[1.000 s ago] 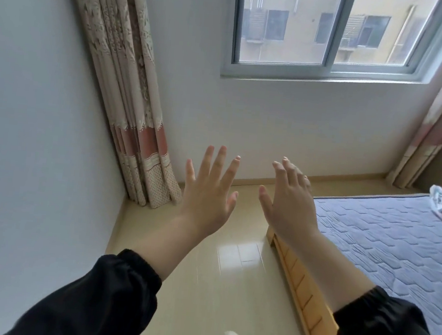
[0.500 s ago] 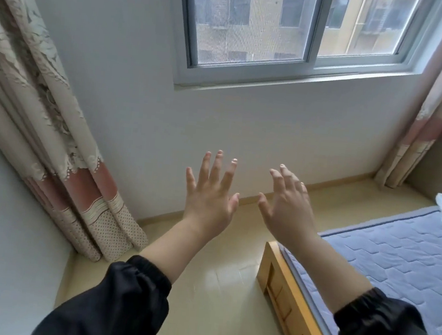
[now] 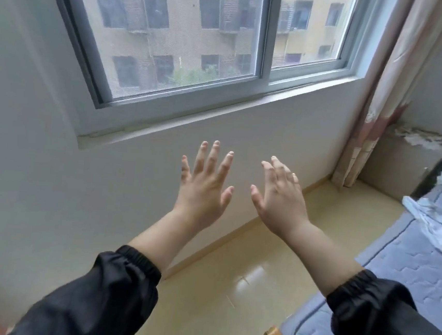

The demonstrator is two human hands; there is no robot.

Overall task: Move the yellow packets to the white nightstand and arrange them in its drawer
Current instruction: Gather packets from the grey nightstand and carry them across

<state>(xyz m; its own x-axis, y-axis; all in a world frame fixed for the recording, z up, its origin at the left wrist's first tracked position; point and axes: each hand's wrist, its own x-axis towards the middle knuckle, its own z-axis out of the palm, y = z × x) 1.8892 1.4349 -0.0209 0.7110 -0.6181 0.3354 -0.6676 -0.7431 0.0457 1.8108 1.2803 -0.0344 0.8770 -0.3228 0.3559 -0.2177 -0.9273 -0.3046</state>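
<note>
View turned rightward.
Left curtain gone; window [image 3: 172, 41] fills the upper frame; a low cabinet [image 3: 404, 163] appears at right.

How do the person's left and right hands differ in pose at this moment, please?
The left hand has its fingers straight and fanned apart; the right hand holds its fingers closer together and slightly bent. The right hand wears a ring; the left hand shows none. Both are raised before the wall, hold nothing, and emerge from black sleeves.
</note>
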